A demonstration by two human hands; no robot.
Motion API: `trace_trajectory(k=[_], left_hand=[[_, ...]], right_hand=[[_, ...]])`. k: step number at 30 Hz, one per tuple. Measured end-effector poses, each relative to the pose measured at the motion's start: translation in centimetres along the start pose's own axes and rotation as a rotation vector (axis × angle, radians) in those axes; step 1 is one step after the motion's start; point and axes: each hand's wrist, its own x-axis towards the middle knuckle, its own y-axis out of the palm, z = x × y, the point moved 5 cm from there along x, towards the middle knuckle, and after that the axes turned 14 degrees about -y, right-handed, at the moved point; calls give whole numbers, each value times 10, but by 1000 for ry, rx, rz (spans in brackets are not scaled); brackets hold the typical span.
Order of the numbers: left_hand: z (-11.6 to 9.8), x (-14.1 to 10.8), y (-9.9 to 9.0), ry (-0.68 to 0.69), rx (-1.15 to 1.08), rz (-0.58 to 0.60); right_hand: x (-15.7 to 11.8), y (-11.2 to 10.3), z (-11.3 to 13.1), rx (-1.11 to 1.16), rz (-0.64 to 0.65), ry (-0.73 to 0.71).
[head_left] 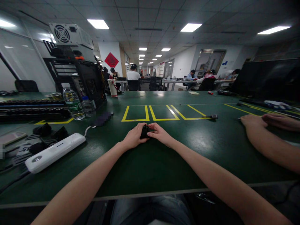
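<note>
A small black object point(144, 132) is held between both hands, low over the green table point(150, 168), just nearer than the yellow tape outlines. My left hand point(135, 136) grips it from the left, fingers on its far side and thumb on the near side. From the right, my right hand point(160, 134) closes its thumb and fingers on the same object. The fingers cover much of it, so its exact shape cannot be made out.
To the left lie a white power strip point(56, 153), black cables, a water bottle point(73, 103) and stacked computer cases point(86, 81). A dark cylindrical tool point(213, 117) lies right of the tape. Another person's forearms point(269, 140) rest at the right.
</note>
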Motion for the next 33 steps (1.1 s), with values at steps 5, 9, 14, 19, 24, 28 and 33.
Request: trace_trajectory(k=[5, 9, 14, 19, 24, 28, 33], left_hand=[[0, 0, 0, -1, -11, 6], [-1, -1, -1, 3, -5, 1], [0, -1, -1, 1, 0, 8], [0, 0, -1, -4, 2, 4], [-1, -1, -2, 6, 3, 10], [-2, -1, -2, 13, 12, 1], [-2, -1, -2, 10, 10, -2]], right_hand=[[-1, 1, 1, 10, 39, 17], [-2, 2, 7, 40, 23, -16], [-1, 1, 7, -11, 9, -14], [-1, 0, 2, -12, 13, 41], [-2, 1, 4, 20, 36, 6], [-1, 1, 5, 21, 6, -40], [0, 1, 4, -19, -2, -26]])
